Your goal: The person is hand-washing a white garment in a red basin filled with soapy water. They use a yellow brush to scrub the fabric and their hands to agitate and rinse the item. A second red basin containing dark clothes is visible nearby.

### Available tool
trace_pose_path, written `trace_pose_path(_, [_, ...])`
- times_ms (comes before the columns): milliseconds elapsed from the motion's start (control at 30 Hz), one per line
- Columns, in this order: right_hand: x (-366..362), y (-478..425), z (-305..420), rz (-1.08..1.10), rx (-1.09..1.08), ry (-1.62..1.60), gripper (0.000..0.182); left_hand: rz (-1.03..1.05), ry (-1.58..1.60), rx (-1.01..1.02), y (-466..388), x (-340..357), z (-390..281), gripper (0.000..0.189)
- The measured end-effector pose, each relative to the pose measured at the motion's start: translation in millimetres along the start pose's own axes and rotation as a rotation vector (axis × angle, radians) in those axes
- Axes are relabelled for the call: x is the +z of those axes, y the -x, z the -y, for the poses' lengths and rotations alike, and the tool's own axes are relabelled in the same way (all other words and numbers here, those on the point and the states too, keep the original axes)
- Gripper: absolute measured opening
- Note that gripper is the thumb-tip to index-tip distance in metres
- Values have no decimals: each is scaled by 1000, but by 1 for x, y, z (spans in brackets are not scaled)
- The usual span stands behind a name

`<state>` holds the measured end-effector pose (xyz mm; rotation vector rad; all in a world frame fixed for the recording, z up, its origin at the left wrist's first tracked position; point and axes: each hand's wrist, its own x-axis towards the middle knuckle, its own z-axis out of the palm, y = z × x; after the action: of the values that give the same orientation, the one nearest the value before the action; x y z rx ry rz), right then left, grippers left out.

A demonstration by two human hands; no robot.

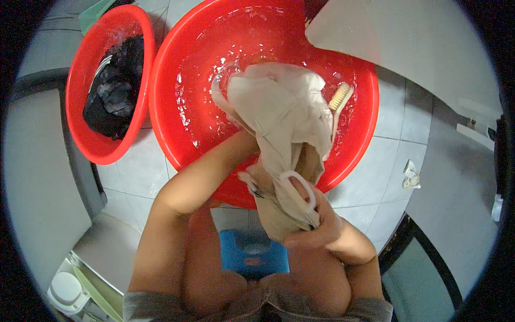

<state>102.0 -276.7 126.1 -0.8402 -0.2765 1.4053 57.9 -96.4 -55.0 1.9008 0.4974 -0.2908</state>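
Note:
A wet beige cloth garment or bag (281, 108) hangs over a large red plastic basin (161, 133) with water in it. My right hand (326, 225) is closed around its near end, beside a pale loop or strap (301, 181). My left forearm crosses the basin's near rim and goes under the cloth, which hides my left hand. A scrubbing brush (340, 98) with pale bristles leans in the basin, right of the cloth.
A smaller red basin (72, 100) at the left holds dark wet clothing (116, 88). A blue plastic stool (255, 259) stands between my legs. Crumpled white paper or plastic (410, 176) lies on the tiled floor at the right. A pale panel (386, 36) overhangs the large basin's far right.

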Motion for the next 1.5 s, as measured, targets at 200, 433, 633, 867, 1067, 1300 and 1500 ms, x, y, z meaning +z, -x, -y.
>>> trace_pose_path(200, [-31,13,26,-671,-198,-397,86,-72,-414,-89,-22,-70,-26,44])
trace_pose_path(433, [-95,0,33,-759,-509,-110,39,177,-282,49,3,-67,-62,45])
trace_pose_path(633, [-78,-33,23,-726,-485,47,19,-175,-302,215,-30,14,-15,40])
trace_pose_path(867, [-90,-34,-4,-776,-279,104,22,-192,-204,96,-74,11,10,38])
trace_pose_path(1067, [-101,-52,-25,-872,-175,236,25,-54,-329,-10,-53,4,56,36])
trace_pose_path(1300, [-119,-58,-49,-864,-143,325,27,107,-378,-103,-30,-28,93,34])
trace_pose_path(1500, [-122,-49,-48,-896,-232,279,21,142,-160,-225,7,-75,37,32])
